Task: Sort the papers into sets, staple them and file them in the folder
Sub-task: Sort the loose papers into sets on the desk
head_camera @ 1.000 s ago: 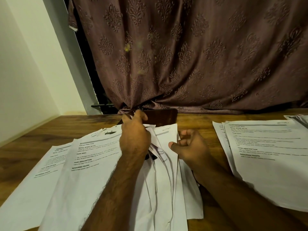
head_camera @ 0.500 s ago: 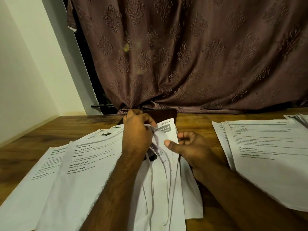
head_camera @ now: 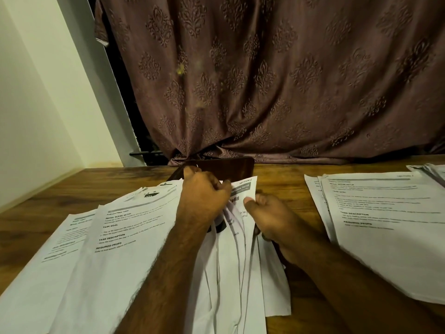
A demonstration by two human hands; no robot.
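1. Head view, hands: the left hand [head_camera: 204, 191] is curled at the top of the middle stack of papers [head_camera: 237, 249] near the bench's far edge; its grip seems closed on the upper sheets, though the fingertips are hidden behind the knuckles. The right hand [head_camera: 269, 213] pinches the right edge of the same stack, thumb on top of a sheet headed "Section 2", fingers tucked beneath.

2. Head view, papers: the middle stack fans loosely toward the near edge. A second pile [head_camera: 101, 256] lies overlapping it toward the left edge, and a third pile [head_camera: 390, 227] sits well apart toward the right edge. A few more sheets [head_camera: 433, 171] show at the far right corner.

3. Head view, other things: a dark brown flat object [head_camera: 228, 166], possibly the folder, lies at the far edge just behind the left hand. A small dark item [head_camera: 218, 226] peeks out under the left wrist; I cannot tell what it is.

4. Step in hand: sorting, I judge, since the sheets are being separated by section.

5. Next move: likely lifting the pinched sheet clear without dragging its neighbours, then laying it on the matching pile.
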